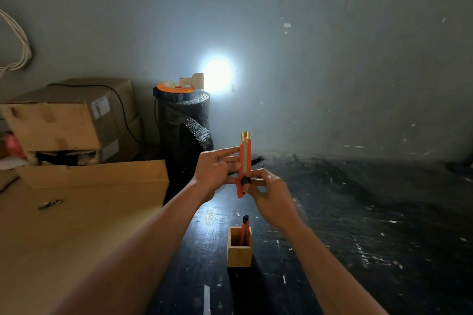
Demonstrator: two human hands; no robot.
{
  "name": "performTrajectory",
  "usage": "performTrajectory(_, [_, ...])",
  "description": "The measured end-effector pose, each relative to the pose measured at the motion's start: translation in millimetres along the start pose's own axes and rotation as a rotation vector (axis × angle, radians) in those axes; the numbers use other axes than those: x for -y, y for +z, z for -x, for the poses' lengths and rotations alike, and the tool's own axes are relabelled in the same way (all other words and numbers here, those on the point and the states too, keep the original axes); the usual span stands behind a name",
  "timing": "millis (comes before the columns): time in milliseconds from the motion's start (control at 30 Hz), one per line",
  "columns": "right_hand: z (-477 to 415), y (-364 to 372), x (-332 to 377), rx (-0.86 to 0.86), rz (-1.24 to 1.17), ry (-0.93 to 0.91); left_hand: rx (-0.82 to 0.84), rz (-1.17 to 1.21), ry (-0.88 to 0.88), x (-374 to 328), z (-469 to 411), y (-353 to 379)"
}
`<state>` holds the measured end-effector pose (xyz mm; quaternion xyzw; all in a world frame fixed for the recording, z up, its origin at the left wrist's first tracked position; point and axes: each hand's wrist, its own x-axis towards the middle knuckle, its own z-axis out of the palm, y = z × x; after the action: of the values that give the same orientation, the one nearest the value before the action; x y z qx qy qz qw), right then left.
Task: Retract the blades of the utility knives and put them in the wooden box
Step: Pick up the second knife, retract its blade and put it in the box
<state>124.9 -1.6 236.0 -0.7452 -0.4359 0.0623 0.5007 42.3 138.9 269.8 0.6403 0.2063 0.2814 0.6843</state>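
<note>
Head view: orange utility knife (pixel 244 165) held upright above dark bench (pixel 358 212). Left hand (pixel 217 169) grip pinches body; right hand (pixel 268 192) grip grasps lower end by black slider (pixel 246 181). Second knife (pixel 245 229) stands in wooden box (pixel 239 254), below hands.

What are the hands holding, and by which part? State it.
An orange utility knife, held upright above the wooden box. The left hand grips the upper body from the side; the right hand pinches the lower end at the black slider knob.
</note>
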Motion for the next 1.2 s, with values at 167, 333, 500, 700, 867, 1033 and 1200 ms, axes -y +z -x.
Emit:
performTrajectory(167, [3.0,1.7,3.1,0.005,0.053,-0.041,-0.003,-0.016,-0.003,1.0,0.0,-4.5])
performTrajectory(333, [0.4,4.7,5.2,-0.043,0.036,-0.022,-0.011,0.001,-0.004,0.3,-1.0,-4.5])
performTrajectory(500, [3.7,6.1,5.8,-0.069,0.009,-0.019,-0.006,-0.003,0.009,-0.7,-1.8,-2.2])
performTrajectory(700, [2.9,2.4,7.3,-0.050,0.025,-0.044,-0.012,0.002,0.008,-3.6,-0.5,-0.6])
performTrajectory(867, [3.0,4.7,4.1,-0.055,0.039,-0.038,-0.014,-0.008,0.020,1.8,-1.0,1.5])
performTrajectory(1033, [1.4,4.1,1.2,-0.035,0.075,-0.055,-0.026,-0.018,0.023,2.5,-2.1,-0.9])
performTrajectory(1200, [3.8,8.2,-1.9,-0.058,0.020,-0.033,-0.026,-0.031,0.024,5.4,-0.8,-0.6])
